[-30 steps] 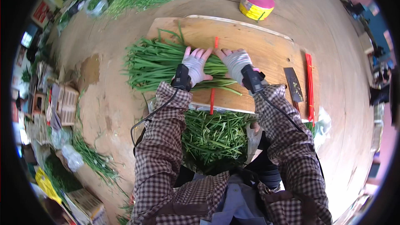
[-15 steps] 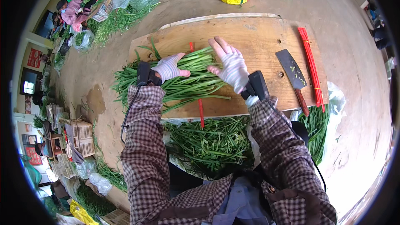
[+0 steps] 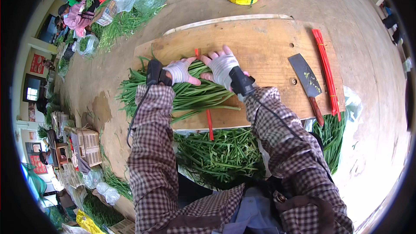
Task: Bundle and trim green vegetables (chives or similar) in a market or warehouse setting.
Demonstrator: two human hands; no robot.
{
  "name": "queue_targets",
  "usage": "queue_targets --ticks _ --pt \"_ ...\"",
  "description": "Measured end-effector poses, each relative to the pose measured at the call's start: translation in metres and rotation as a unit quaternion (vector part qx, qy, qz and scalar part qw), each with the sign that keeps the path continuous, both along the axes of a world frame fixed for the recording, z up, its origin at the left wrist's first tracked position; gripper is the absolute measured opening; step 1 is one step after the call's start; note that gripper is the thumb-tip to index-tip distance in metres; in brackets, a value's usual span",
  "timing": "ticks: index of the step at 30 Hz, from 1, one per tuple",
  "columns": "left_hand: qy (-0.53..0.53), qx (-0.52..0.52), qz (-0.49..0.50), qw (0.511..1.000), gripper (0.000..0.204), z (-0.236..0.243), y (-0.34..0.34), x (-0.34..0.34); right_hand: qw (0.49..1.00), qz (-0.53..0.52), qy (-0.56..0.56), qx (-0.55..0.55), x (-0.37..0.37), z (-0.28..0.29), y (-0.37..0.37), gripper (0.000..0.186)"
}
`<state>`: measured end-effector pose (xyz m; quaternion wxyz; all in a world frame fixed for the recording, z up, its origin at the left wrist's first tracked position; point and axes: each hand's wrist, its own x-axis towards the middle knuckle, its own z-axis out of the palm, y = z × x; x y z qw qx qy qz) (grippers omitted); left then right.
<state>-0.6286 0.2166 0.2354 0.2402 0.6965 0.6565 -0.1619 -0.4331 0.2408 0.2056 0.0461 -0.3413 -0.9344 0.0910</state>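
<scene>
Resting on green stalks (image 3: 197,95): left hand (image 3: 181,71) and right hand (image 3: 222,68), each grip unclenched, fingers spread; red strip (image 3: 209,125) beneath, across worktop (image 3: 262,52).

Leaf bundle (image 3: 193,97) on worktop (image 3: 260,60) under hands (image 3: 222,66), reaching left; cleaver (image 3: 305,76) right, strips (image 3: 326,69) farther right; loose leaves (image 3: 221,151) behind hands.

Both forearms (image 3: 152,147) reach across the worktop's (image 3: 260,52) near edge. Above its left half, the left grip (image 3: 189,70) spreads thumb from fingers; nearer its middle, the right grip (image 3: 208,67) fans fingers toward its far edge.
</scene>
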Motion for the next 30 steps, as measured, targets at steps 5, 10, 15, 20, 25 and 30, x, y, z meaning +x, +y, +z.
queue_targets --ticks 5,10,15,20,25,30 --pt "-0.022 0.174 -0.042 0.984 0.078 -0.019 -0.025 0.000 1.000 -0.005 -0.009 -0.024 -0.011 -0.021 0.010 0.059" --pt "-0.174 0.127 -0.021 0.976 0.060 -0.034 -0.007 -0.023 0.979 -0.044 0.175 0.091 -0.004 -0.021 0.005 0.074" --pt "-0.094 0.046 -0.051 0.993 0.084 -0.040 0.020 -0.054 0.949 -0.025 0.301 0.091 0.087 0.046 -0.039 0.051" --pt "-0.137 0.077 -0.061 0.986 0.085 -0.057 0.026 -0.071 0.910 -0.158 0.377 0.073 0.328 0.001 -0.157 0.028" --pt "-0.069 0.187 -0.079 0.977 0.071 -0.062 0.008 -0.064 0.537 -0.694 0.473 -0.074 0.490 -0.177 -0.334 0.017" --pt "-0.038 0.252 -0.097 0.962 0.071 -0.062 -0.006 -0.058 0.596 -0.764 0.245 -0.032 0.564 -0.263 -0.405 0.018"
